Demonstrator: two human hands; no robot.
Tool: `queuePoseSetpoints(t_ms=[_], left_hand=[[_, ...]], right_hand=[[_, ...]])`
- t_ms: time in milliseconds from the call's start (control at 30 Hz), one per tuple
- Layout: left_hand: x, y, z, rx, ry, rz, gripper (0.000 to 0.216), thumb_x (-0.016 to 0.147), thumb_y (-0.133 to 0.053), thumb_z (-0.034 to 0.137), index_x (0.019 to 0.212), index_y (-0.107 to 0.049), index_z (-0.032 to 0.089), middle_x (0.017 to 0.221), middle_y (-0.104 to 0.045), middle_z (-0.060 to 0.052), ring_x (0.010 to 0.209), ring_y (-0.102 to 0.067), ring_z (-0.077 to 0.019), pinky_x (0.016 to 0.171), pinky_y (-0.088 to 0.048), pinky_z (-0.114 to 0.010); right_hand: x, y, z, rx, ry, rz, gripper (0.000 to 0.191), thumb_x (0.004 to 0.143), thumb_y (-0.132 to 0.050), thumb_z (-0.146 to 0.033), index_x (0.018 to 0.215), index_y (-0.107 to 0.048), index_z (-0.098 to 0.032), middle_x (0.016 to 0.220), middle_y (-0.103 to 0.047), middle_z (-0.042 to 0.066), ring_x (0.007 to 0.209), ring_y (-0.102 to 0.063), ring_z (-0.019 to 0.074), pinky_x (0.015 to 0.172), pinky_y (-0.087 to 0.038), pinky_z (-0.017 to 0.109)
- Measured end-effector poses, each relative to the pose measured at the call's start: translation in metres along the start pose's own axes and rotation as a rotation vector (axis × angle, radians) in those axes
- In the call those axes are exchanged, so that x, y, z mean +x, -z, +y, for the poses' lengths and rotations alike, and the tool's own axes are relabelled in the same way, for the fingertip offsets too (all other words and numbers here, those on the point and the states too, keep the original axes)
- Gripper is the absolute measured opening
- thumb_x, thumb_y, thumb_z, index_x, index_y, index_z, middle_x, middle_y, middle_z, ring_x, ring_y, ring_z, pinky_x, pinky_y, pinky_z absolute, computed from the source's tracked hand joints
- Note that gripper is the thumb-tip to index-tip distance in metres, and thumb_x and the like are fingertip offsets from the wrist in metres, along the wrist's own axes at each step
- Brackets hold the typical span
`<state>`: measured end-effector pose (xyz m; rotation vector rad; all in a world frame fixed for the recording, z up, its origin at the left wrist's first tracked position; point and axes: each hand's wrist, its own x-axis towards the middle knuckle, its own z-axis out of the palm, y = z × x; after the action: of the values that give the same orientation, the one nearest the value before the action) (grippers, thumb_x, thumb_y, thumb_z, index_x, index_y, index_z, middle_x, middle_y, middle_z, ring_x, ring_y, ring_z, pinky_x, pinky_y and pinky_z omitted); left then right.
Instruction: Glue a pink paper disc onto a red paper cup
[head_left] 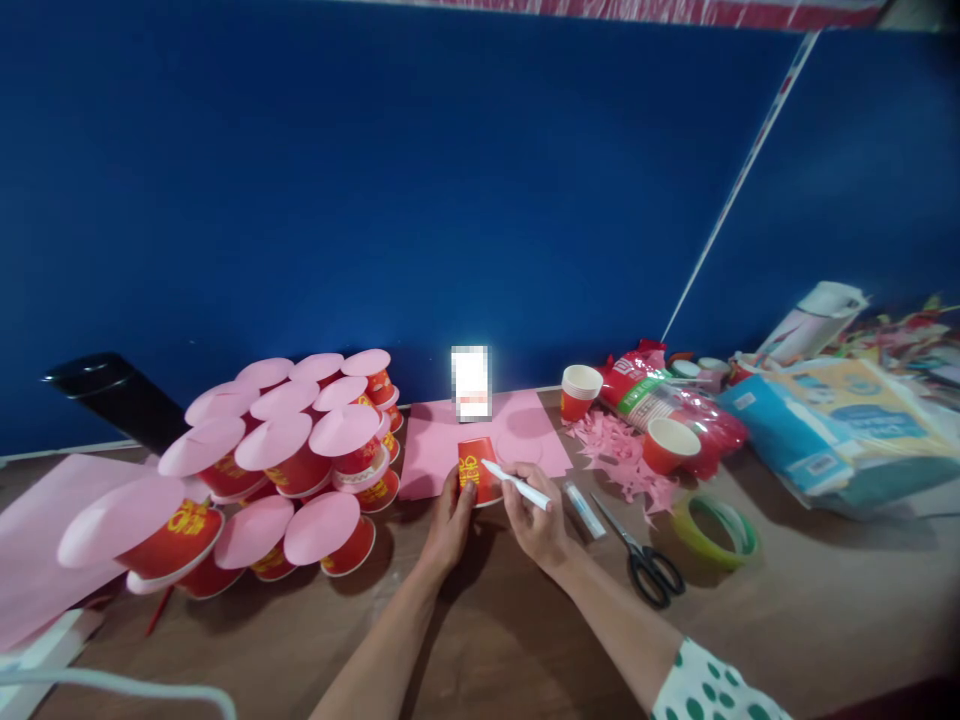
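Observation:
My left hand (pixel 451 522) grips a small red paper cup (pixel 474 468) with gold print, standing upside down on a pink paper sheet (pixel 435 445). My right hand (pixel 534 520) is closed round a white pen (pixel 516 484), whose tip touches the cup's rim on the right side. A faint circle outline shows on the pink sheet just right of the cup.
A pile of red cups capped with pink paper discs (pixel 285 460) lies at the left. Right of my hands lie a glue stick (pixel 583 508), black scissors (pixel 645 560), a green tape roll (pixel 714 530), pink scraps, two red cups (pixel 580 392) and a red bag (pixel 660 400).

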<state>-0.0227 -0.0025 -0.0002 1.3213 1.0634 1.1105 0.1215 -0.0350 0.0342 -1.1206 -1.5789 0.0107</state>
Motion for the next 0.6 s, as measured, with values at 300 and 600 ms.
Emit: queuePoseSetpoints(t_ms=[300, 600], left_hand=[[0.0002, -0.0024, -0.0002, -0.059, -0.024, 0.007, 0.051, 0.083, -0.055, 0.05, 0.124, -0.05, 0.021, 0.127, -0.058, -0.011, 0.118, -0.053, -0.0253, 0.1, -0.041, -0.038], [0.0002, -0.0012, -0.003, -0.001, -0.021, 0.004, 0.05, 0.086, -0.053, 0.048, 0.127, -0.047, 0.019, 0.128, -0.057, -0.012, 0.117, -0.053, -0.0253, 0.101, -0.039, -0.04]], right_hand=[[0.0009, 0.0009, 0.0027, -0.019, 0.037, -0.001, 0.01, 0.091, -0.048, -0.017, 0.096, -0.056, -0.018, 0.084, -0.065, 0.007, 0.076, -0.062, 0.0183, 0.069, -0.053, 0.032], [0.0009, 0.0025, 0.004, -0.011, 0.009, -0.012, 0.011, 0.092, -0.047, -0.019, 0.096, -0.057, -0.018, 0.083, -0.065, 0.007, 0.075, -0.063, 0.0185, 0.069, -0.053, 0.033]])
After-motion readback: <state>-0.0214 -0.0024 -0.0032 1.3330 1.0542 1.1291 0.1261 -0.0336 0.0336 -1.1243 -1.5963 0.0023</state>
